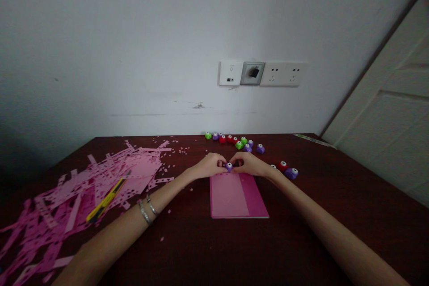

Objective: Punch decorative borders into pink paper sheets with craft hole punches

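At the far edge of the pink paper (229,196), a small purple craft punch (229,167) with a white and black button sits between my two hands. From the left, my left hand (212,165) has its fingers curled against the punch. My right hand (250,163) grips it from the other side. A light pink sheet lies on top of darker pink sheets (255,199), its left part overlapping them. The punch's jaw and the paper's far edge are partly hidden by my fingers.
Several green, red and purple punches (239,145) stand along the back of the dark table (187,250). A red punch (283,166) and a purple one (292,173) are to the right. Cut pink strips (56,201) and a yellow utility knife (106,200) lie left.
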The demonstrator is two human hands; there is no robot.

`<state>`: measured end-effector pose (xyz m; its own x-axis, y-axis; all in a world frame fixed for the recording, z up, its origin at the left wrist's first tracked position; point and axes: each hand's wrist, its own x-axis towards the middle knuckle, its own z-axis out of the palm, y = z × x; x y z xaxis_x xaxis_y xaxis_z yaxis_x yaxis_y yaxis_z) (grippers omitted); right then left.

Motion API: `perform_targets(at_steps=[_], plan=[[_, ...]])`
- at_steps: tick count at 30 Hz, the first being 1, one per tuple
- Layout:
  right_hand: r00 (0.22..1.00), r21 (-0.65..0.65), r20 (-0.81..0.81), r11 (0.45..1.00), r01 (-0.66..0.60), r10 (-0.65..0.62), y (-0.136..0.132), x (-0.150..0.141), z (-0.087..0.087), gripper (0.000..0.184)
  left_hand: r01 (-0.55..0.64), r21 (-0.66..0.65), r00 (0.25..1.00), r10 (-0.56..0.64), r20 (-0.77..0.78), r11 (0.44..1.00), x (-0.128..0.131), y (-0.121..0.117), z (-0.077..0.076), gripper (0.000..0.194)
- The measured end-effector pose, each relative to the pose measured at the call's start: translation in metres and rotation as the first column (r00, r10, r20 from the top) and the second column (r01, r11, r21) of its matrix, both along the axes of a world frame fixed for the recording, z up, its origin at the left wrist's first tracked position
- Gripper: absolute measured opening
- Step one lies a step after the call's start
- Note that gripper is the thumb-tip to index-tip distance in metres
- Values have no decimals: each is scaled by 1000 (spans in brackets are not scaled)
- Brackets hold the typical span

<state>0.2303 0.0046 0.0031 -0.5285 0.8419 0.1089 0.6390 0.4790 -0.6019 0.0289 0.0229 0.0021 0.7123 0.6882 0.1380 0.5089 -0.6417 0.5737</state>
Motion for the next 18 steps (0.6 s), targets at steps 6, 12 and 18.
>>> perform_targets(at_steps=[6,12,18], plan=[[999,-67,30,997,41,-39,-2,10,18,27,-57,-43,996,54,-74,997,-11,3,16,33],[990,-207,126,978,-29,56,-3,14,22,23,7,-63,948,-26,-316,998,-20,0,26,23],[987,-208,153,978,-6,39,-4,5,12,20,3,-90,933,-35,-358,996,-18,-1,23,21]])
